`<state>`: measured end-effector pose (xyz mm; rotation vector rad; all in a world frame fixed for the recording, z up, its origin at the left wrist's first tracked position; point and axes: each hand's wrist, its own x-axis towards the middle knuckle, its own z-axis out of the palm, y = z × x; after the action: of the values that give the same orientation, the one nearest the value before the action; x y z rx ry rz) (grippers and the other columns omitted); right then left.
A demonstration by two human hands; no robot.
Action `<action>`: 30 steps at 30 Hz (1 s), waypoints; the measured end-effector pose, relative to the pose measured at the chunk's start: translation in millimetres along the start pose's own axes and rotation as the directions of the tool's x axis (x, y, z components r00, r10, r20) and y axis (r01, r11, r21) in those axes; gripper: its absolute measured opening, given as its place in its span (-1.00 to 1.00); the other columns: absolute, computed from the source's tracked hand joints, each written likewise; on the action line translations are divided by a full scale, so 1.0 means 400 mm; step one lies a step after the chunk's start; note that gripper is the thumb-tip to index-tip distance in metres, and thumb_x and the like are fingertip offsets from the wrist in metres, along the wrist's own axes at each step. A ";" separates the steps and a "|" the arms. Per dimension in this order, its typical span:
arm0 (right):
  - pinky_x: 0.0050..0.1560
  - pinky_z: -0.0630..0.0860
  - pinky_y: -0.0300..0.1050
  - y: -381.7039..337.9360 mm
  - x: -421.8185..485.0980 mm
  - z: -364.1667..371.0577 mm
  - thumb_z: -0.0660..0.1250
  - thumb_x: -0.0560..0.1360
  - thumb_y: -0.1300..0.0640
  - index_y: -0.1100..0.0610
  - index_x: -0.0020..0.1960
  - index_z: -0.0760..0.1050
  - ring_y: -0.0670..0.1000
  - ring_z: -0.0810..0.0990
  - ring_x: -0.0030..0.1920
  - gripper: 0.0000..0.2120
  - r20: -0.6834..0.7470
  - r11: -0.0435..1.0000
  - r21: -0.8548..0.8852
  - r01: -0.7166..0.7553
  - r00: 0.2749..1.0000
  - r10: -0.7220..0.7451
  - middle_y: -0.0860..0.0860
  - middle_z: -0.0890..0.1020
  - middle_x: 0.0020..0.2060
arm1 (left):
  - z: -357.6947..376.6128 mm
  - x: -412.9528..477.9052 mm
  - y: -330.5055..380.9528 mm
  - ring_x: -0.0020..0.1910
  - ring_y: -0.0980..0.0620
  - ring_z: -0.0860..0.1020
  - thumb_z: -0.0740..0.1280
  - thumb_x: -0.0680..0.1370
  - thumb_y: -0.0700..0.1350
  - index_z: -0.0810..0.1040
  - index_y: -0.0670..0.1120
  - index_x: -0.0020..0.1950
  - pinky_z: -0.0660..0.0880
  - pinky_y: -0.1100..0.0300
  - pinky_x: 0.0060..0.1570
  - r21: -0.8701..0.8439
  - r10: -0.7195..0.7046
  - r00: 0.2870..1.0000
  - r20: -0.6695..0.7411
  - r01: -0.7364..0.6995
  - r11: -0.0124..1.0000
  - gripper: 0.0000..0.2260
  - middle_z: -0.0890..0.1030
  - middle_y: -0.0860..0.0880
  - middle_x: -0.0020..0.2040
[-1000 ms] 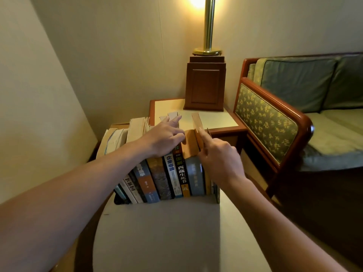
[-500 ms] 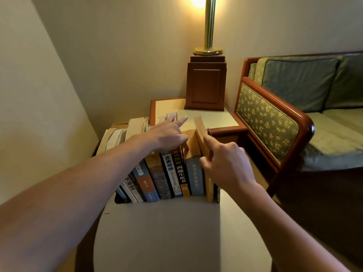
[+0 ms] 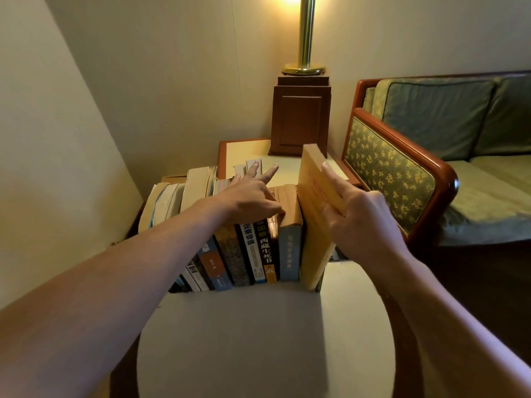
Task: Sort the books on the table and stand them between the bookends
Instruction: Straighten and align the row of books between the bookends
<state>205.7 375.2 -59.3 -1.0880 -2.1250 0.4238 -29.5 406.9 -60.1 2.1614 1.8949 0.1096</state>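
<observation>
When read from the left, found a row of books [image 3: 230, 254] standing spines outward across the far part of a round table [image 3: 258, 340], the leftmost volumes leaning left. Noted the left hand [image 3: 247, 202] lying palm down on the tops of the middle books, fingers [image 3: 270, 170] straight and spread, gripping nothing, thumb touching the top of a brown-edged book [image 3: 287, 202]. Recorded a blue-grey book [image 3: 290, 254] upright just below that thumb. Found a yellow book [image 3: 313, 225] at the right end of the row, touching the blue-grey book, standing higher than its neighbours, lower end down at the table. Observed the right hand [image 3: 365, 225] gripping this book: index finger laid straight up the cover, remaining fingers curled at its edge, thumb hidden. Noted a dark upright piece [image 3: 318, 285] just beside its foot; cannot tell whether a bookend. Beyond, logged a side table [image 3: 247, 150] bearing a lamp base [image 3: 300, 119], and a sofa [image 3: 402, 179] at far right.
</observation>
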 end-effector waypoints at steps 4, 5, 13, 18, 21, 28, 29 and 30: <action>-0.01 0.59 -0.28 -0.017 -0.024 -0.072 0.25 0.63 0.25 -0.08 0.61 0.05 0.13 0.64 0.18 -0.34 -0.089 0.998 0.038 0.051 0.995 -0.047 0.14 0.42 0.45 | 0.001 -0.001 0.001 0.59 -0.06 -0.31 0.26 0.62 0.13 0.70 0.00 0.19 -0.23 -0.30 0.48 -0.025 0.005 1.000 -0.015 -0.005 1.000 -0.67 -0.16 0.13 0.64; -0.04 0.52 -0.46 -0.019 -0.028 -0.088 0.25 0.63 0.24 -0.06 0.61 0.07 0.01 0.64 0.15 -0.36 -0.120 0.997 0.043 0.059 0.991 -0.053 0.13 0.42 0.45 | 0.001 0.000 0.002 0.59 -0.06 -0.31 0.26 0.62 0.13 0.70 0.00 0.19 -0.23 -0.30 0.48 -0.022 0.000 1.000 -0.016 0.000 1.000 -0.67 -0.16 0.13 0.64; -0.47 0.44 -0.48 -0.028 0.009 -0.169 0.26 0.65 0.13 -0.05 0.60 0.17 -0.11 0.58 -0.34 -0.44 -0.434 0.990 0.019 0.138 0.894 -0.116 -0.07 0.54 0.24 | 0.010 0.001 0.020 0.58 -0.04 -0.35 0.29 0.59 0.13 0.68 0.12 0.20 -0.27 -0.26 0.49 -0.033 -0.011 0.999 -0.030 0.010 0.999 -0.73 -0.21 0.18 0.63; -0.44 0.49 -0.42 -0.035 0.064 -0.117 0.25 0.66 0.13 0.04 0.60 0.17 -0.07 0.58 -0.33 -0.45 -0.562 0.983 0.095 0.157 0.824 -0.077 -0.12 0.47 0.29 | 0.015 -0.004 0.037 0.55 0.01 -0.41 0.28 0.59 0.09 0.66 0.22 0.16 -0.32 -0.25 0.46 -0.065 0.013 0.997 -0.073 -0.018 0.998 -0.78 -0.25 0.19 0.61; -0.51 0.49 -0.34 -0.033 0.081 -0.062 0.24 0.66 0.15 0.08 0.60 0.17 -0.07 0.56 -0.35 -0.46 -0.575 0.974 0.151 0.170 0.816 -0.053 -0.20 0.45 0.21 | 0.015 -0.012 0.037 0.54 -0.02 -0.43 0.27 0.60 0.08 0.67 0.22 0.16 -0.34 -0.26 0.46 -0.080 0.016 0.997 -0.078 -0.022 0.997 -0.78 -0.27 0.16 0.61; -0.33 0.52 -0.45 -0.009 0.089 0.016 0.24 0.66 0.16 0.03 0.61 0.13 -0.22 0.62 -0.19 -0.43 -0.459 0.963 0.234 0.132 0.889 -0.010 -0.04 0.45 0.35 | 0.011 -0.038 0.037 0.56 -0.08 -0.40 0.25 0.53 0.08 0.67 0.23 0.14 -0.33 -0.21 0.47 -0.134 0.005 0.998 -0.059 -0.013 0.991 -0.73 -0.25 0.07 0.63; -0.32 0.53 -0.45 -0.004 0.091 0.020 0.25 0.65 0.16 0.03 0.61 0.13 -0.24 0.62 -0.18 -0.42 -0.441 0.965 0.228 0.127 0.897 -0.014 -0.06 0.45 0.34 | 0.013 -0.041 0.036 0.57 -0.08 -0.37 0.21 0.48 0.13 0.67 0.24 0.13 -0.31 -0.20 0.49 -0.141 0.005 0.998 -0.060 -0.014 0.990 -0.68 -0.23 0.06 0.63; -0.33 0.54 -0.43 -0.001 0.092 0.021 0.26 0.65 0.16 0.03 0.61 0.14 -0.20 0.62 -0.21 -0.42 -0.424 0.968 0.218 0.122 0.905 -0.019 -0.10 0.44 0.30 | 0.018 -0.043 0.031 0.58 -0.08 -0.34 0.16 0.43 0.16 0.67 0.23 0.14 -0.27 -0.20 0.50 -0.138 0.012 0.998 -0.069 -0.022 0.990 -0.62 -0.20 0.04 0.64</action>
<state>184.6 404.6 -48.9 -0.8671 -1.6767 0.3628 -18.5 387.6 -62.0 2.1065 1.8463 0.3124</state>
